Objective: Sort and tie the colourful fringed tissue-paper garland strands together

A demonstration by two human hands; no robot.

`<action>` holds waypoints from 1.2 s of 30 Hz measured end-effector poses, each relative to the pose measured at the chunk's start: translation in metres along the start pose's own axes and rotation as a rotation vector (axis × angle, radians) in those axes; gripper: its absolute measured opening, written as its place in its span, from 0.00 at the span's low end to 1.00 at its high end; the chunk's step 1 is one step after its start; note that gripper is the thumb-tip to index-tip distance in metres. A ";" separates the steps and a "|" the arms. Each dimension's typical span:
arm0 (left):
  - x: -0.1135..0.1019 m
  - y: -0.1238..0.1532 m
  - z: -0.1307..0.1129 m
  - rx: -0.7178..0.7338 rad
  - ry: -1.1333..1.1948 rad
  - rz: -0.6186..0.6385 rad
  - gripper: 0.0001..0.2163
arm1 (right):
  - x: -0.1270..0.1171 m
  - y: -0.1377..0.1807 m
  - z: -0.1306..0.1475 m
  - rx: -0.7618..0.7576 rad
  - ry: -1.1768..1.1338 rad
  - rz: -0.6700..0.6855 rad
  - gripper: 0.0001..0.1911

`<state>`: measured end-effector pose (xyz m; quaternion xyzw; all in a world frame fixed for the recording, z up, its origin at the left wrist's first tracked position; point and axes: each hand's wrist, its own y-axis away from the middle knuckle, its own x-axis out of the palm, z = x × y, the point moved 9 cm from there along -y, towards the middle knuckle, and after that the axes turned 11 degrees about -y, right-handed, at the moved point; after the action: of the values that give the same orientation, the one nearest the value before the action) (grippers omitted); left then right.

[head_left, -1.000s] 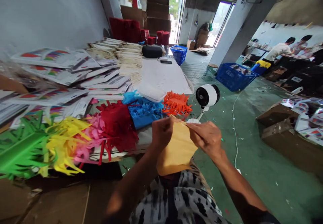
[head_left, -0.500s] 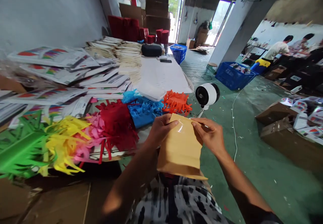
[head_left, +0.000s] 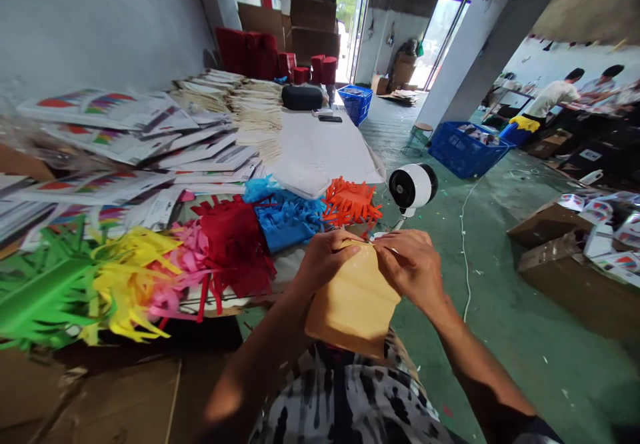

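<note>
A tan paper envelope (head_left: 357,301) hangs in front of my lap, its top edge bent over. My left hand (head_left: 327,257) pinches its upper left corner, thumb lying across the front. At the upper right, my right hand (head_left: 413,264) grips the same top edge between thumb and fingers, close to the left hand. Just beyond the hands lie bundles of fringed paper: orange (head_left: 353,201), blue (head_left: 290,221) and dark red (head_left: 233,247).
Pink, yellow (head_left: 130,284) and green fringed bundles (head_left: 45,284) spread leftward. Printed packets (head_left: 125,144) and paper stacks (head_left: 255,104) cover the table. A white fan (head_left: 415,187) stands right of it. Blue crates (head_left: 467,151) and cartons (head_left: 575,277) sit on the floor; people work far right.
The envelope's top edge has folded over, and its lower end has swung slightly left. My right hand has shifted a little inward along the top edge, closer to my left hand.
</note>
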<state>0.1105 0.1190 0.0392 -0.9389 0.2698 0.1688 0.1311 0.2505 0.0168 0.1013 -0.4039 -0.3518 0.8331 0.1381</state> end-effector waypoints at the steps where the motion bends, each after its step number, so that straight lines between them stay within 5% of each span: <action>1: 0.001 0.000 0.002 -0.016 0.005 0.001 0.10 | -0.001 0.000 -0.001 0.016 -0.013 -0.017 0.06; 8: 0.006 0.002 0.008 -0.032 -0.013 0.030 0.13 | 0.009 -0.002 -0.006 0.124 -0.041 0.021 0.07; 21: 0.004 0.001 0.010 -0.059 0.031 0.010 0.18 | 0.006 -0.001 0.005 0.024 0.031 -0.071 0.03; 26: 0.009 0.002 0.011 -0.078 0.081 0.044 0.15 | 0.013 -0.003 -0.003 0.109 -0.040 0.003 0.18; 31: 0.012 0.003 0.002 0.010 -0.071 0.057 0.15 | 0.021 -0.004 -0.007 0.183 -0.152 0.050 0.09; 36: 0.016 0.005 -0.002 0.055 -0.140 0.071 0.15 | 0.015 -0.003 -0.002 0.171 -0.173 -0.043 0.05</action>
<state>0.1214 0.1071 0.0341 -0.9106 0.2978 0.2314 0.1691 0.2429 0.0280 0.0943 -0.3096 -0.2987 0.8886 0.1590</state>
